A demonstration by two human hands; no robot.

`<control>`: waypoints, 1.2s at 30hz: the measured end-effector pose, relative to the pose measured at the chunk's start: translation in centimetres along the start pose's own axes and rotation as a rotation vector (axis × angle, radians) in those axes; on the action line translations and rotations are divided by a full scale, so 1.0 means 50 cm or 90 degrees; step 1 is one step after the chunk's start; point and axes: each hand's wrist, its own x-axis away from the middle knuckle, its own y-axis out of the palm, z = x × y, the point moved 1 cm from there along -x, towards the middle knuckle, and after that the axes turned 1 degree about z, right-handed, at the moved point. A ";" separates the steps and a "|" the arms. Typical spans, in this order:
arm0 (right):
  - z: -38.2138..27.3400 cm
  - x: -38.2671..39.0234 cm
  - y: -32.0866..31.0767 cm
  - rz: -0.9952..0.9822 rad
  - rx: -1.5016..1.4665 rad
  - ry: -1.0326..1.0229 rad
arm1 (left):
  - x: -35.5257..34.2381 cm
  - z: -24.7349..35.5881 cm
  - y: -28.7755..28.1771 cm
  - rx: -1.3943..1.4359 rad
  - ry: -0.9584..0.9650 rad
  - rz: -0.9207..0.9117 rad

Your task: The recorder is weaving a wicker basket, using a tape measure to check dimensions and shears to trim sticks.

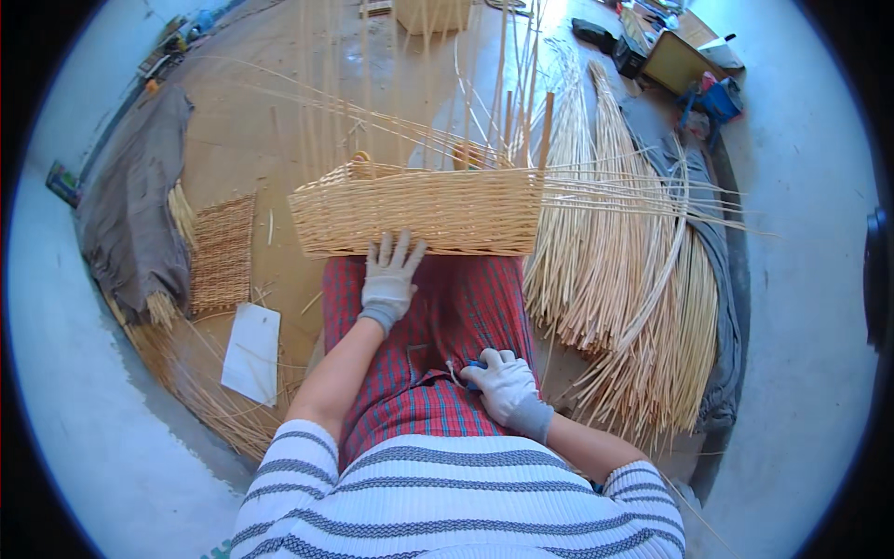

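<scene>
Head view: over the lap [428, 412], the right hand [507, 387] is curled around a blue tool [476, 364]. Farther forward, the left hand [391, 281] is laid, fingers spread, against the lower near wall of the basket [419, 212], which is set at the lap's far end. Canes [610, 289] are heaped in bundles to its right.

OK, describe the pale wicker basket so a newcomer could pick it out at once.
Find the red plaid cloth over the wearer's lap. At its far end, the left white-gloved hand touches the near side of the pale wicker basket. Tall thin uprights rise from this one, unlike the flat, browner woven panel lying to its left.
</scene>
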 end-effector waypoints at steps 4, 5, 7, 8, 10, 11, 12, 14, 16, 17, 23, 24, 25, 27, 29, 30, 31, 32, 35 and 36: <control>0.005 -0.046 0.012 0.018 -0.012 0.006 | 0.007 0.023 -0.002 0.098 -0.059 -0.070; 0.008 -0.058 0.005 -0.007 -0.047 -0.009 | 0.013 0.025 -0.005 0.107 -0.071 -0.068; 0.028 -0.074 -0.023 0.080 -0.210 0.021 | 0.020 0.024 -0.009 0.172 -0.080 -0.101; 0.041 -0.079 -0.039 0.106 -0.277 0.056 | 0.023 0.023 -0.009 0.195 -0.085 -0.122; 0.060 -0.078 -0.064 0.134 -0.327 0.150 | 0.028 0.020 -0.004 0.245 -0.084 -0.140; 0.065 -0.075 -0.074 0.071 -0.273 0.116 | 0.031 0.018 0.001 0.236 -0.085 -0.175; 0.065 -0.068 -0.078 0.004 -0.212 0.105 | 0.036 0.018 0.007 0.221 -0.092 -0.203; 0.060 -0.050 -0.082 -0.135 -0.084 0.039 | 0.047 0.018 0.018 0.164 -0.087 -0.211; 0.054 -0.035 -0.081 -0.166 -0.060 -0.050 | 0.058 0.023 0.020 0.101 -0.035 -0.186; 0.052 -0.032 -0.076 -0.187 -0.083 -0.083 | 0.064 0.029 0.017 0.077 -0.016 -0.202; 0.126 -0.114 -0.044 0.204 -0.739 0.245 | 0.079 0.126 -0.054 0.737 -0.014 -0.083; 0.137 -0.131 -0.039 0.238 -0.765 0.192 | 0.077 0.150 -0.065 0.867 0.001 -0.135; 0.148 -0.153 -0.034 0.270 -0.771 0.194 | 0.075 0.170 -0.072 1.000 0.007 -0.205; 0.167 -0.174 -0.035 0.208 -0.683 0.191 | 0.066 0.189 -0.078 1.110 -0.003 -0.168; 0.174 -0.171 -0.038 0.083 -0.553 0.238 | 0.063 0.184 -0.071 1.056 0.029 -0.199; 0.172 -0.159 -0.041 0.055 -0.483 0.244 | 0.066 0.171 -0.064 0.942 0.069 -0.233; 0.162 -0.145 -0.046 0.044 -0.378 0.118 | 0.071 0.152 -0.056 0.833 0.071 -0.268; 0.149 -0.125 -0.048 0.030 -0.273 -0.011 | 0.084 0.136 -0.050 0.810 0.067 -0.276; 0.107 -0.060 -0.030 -0.181 -0.444 0.096 | 0.126 0.089 -0.033 0.585 0.016 -0.244; 0.092 -0.041 -0.019 -0.228 -0.427 0.120 | 0.140 0.081 -0.029 0.464 0.028 -0.241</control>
